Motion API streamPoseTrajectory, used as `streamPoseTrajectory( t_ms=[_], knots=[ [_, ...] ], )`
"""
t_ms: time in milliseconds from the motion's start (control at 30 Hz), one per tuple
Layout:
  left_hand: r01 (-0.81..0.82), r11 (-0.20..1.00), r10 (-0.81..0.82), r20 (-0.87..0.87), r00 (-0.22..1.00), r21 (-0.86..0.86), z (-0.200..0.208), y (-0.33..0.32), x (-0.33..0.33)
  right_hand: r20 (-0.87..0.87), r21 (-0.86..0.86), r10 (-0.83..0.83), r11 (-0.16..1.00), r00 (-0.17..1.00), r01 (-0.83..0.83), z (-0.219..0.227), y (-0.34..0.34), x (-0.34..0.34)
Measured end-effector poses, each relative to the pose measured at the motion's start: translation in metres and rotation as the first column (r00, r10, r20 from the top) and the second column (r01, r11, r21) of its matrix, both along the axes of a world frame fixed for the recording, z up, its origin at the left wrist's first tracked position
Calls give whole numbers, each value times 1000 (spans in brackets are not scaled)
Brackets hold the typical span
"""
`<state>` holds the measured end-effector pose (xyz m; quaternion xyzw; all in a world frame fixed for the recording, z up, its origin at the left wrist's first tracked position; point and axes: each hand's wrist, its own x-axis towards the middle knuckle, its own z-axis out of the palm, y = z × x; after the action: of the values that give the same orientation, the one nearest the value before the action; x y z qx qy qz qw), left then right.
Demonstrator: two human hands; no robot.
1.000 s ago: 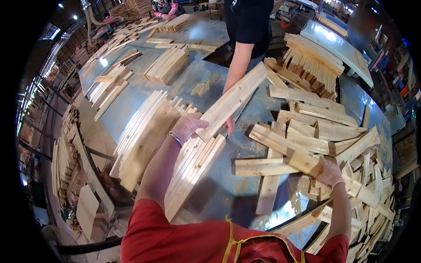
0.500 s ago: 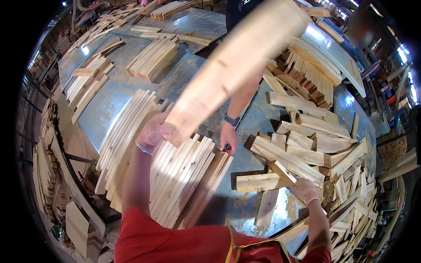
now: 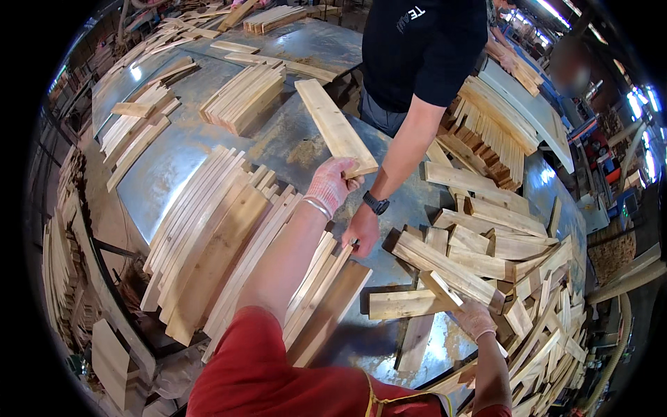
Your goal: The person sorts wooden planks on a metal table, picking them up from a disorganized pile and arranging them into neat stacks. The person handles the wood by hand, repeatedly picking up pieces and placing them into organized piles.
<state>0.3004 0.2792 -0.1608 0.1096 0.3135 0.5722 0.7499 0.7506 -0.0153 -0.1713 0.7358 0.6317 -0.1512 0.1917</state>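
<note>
My left hand [image 3: 329,185], in a whitish glove, is closed on the near end of a flat wooden board [image 3: 330,125] that points away over the metal table. Low on the right, my gloved right hand [image 3: 474,320] grips a short wooden block [image 3: 440,290], beside a heap of loose boards [image 3: 500,243]. Under my left forearm runs a row of boards on edge [image 3: 208,236]. A co-worker's bare hand [image 3: 361,229], with a black watch at the wrist, touches the row's right end, just below my left hand.
The co-worker in a dark shirt [image 3: 424,55] stands across the metal table [image 3: 299,149]. Stacked boards [image 3: 244,96] lie at the back left, and another stack [image 3: 490,135] at the back right. Farther back right, another person's hands [image 3: 506,59] are at some boards.
My left hand has moved right and away, and its board has swung down from high near the camera to low over the table. The co-worker leans further into view. My right hand stays nearly put.
</note>
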Motion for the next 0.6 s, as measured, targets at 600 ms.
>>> streamPoseTrajectory(
  t_ms=[600],
  knots=[
    [26, 996, -9, 200, 980, -81, 44, 52, 105, -121, -15, -223, 975, 967, 222, 13, -2, -21]
  ],
)
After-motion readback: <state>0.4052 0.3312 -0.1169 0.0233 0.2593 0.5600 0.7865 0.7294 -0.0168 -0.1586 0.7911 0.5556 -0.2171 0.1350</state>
